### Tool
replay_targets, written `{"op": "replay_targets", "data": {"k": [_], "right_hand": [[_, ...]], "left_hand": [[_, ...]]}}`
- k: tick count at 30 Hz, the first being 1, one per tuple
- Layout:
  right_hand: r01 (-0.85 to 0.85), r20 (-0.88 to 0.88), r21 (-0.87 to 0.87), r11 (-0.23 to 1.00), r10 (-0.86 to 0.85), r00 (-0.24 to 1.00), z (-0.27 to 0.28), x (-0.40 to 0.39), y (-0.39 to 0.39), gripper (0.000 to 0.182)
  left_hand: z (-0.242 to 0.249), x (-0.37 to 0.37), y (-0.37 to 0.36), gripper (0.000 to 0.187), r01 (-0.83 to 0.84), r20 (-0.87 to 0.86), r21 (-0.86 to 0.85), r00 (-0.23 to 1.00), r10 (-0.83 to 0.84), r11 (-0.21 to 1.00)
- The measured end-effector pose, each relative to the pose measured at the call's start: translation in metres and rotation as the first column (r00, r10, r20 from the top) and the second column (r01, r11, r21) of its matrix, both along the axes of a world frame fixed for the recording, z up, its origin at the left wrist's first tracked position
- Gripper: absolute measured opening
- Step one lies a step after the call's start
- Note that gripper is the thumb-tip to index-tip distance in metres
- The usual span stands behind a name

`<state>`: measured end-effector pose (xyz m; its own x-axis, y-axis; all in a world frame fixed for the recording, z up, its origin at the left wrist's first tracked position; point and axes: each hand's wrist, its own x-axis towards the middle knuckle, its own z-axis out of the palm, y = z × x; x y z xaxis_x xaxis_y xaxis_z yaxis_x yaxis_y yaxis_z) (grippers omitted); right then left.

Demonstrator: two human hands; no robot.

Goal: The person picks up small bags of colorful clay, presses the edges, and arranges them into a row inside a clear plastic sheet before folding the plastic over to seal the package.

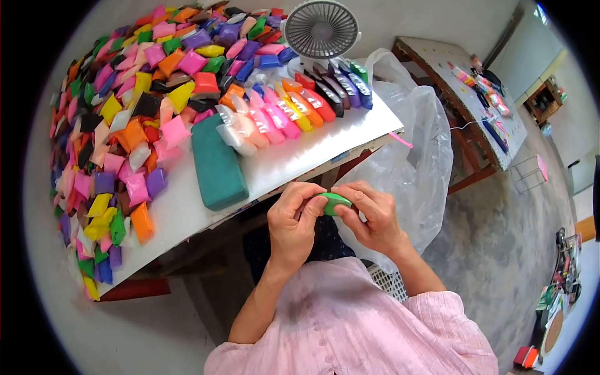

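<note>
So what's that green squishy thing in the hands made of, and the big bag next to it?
The green lump, pinched between the left hand and right hand, looks like soft modelling clay: smooth, matte, rounded edges. The big bag seems thin clear plastic: see-through, crinkled, shiny.

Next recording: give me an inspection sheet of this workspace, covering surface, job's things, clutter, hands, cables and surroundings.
Surface: white table, mostly covered on its left and far parts.
Job's things: green packet held between both hands, in front of the table edge.
Clutter: heap of coloured packets; a row of packets laid side by side; teal block lying flat; small fan at the far edge.
Hands: left hand and right hand both pinch the green packet.
Cables: a thin white line near the second table; cannot tell what it is.
Surroundings: clear plastic bag beside the table; second table with small items; concrete floor.
</note>
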<state>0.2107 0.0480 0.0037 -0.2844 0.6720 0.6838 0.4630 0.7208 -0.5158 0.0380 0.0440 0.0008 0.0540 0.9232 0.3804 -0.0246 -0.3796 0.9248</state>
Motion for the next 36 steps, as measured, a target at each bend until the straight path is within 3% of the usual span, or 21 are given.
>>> {"op": "replay_targets", "data": {"k": [2,5,8,10,12,14,20,21,25,28,36], "right_hand": [[-0.016,-0.039,-0.103,0.995,0.012,0.999,0.014,0.003,-0.004,0.025],[0.02,-0.075,-0.045,0.999,-0.023,0.997,0.013,0.011,0.002,0.024],[0.211,-0.066,0.056,0.976,-0.207,0.976,0.029,0.028,0.011,0.023],[0.427,-0.149,0.115,0.897,-0.409,0.9,0.032,0.045,0.033,0.02],[0.57,-0.112,0.222,0.791,-0.56,0.821,0.038,0.06,0.063,0.022],[0.592,-0.114,0.163,0.789,-0.581,0.806,0.041,0.067,0.087,0.024],[0.595,0.031,0.226,0.772,-0.616,0.787,0.022,0.071,0.144,0.027],[0.602,0.092,0.136,0.787,-0.615,0.783,0.02,0.071,0.147,0.029],[0.521,0.12,0.092,0.848,-0.529,0.84,0.016,0.075,0.145,0.031],[0.497,0.141,0.212,0.842,-0.529,0.837,0.011,0.075,0.149,0.033],[0.492,0.193,0.111,0.864,-0.504,0.842,0.013,0.074,0.154,0.035]], "left_hand": [[0.005,0.006,0.003,0.006,-0.001,0.04,0.03,0.999,0.0,1.0],[0.013,0.014,0.006,0.017,0.066,0.11,0.011,0.992,-0.067,0.998],[0.027,0.017,0.005,0.022,0.044,0.155,-0.004,0.987,-0.043,0.999],[0.028,0.014,0.002,0.023,0.032,0.14,-0.019,0.99,-0.029,0.999],[0.021,0.004,-0.004,0.022,0.046,0.098,-0.049,0.994,-0.041,0.998],[0.017,0.0,-0.01,0.018,0.046,0.081,-0.081,0.996,-0.039,0.996],[0.003,-0.008,-0.024,0.013,0.06,0.008,-0.126,0.998,-0.059,0.99],[0.002,-0.009,-0.026,0.013,0.06,0.01,-0.153,0.998,-0.059,0.987],[-0.005,-0.02,-0.033,0.014,0.032,-0.025,-0.176,0.999,-0.037,0.984],[-0.008,-0.026,-0.035,0.014,0.016,-0.02,-0.205,1.0,-0.021,0.979],[-0.027,-0.032,-0.042,0.014,0.052,-0.062,-0.272,0.996,-0.071,0.961]]}}
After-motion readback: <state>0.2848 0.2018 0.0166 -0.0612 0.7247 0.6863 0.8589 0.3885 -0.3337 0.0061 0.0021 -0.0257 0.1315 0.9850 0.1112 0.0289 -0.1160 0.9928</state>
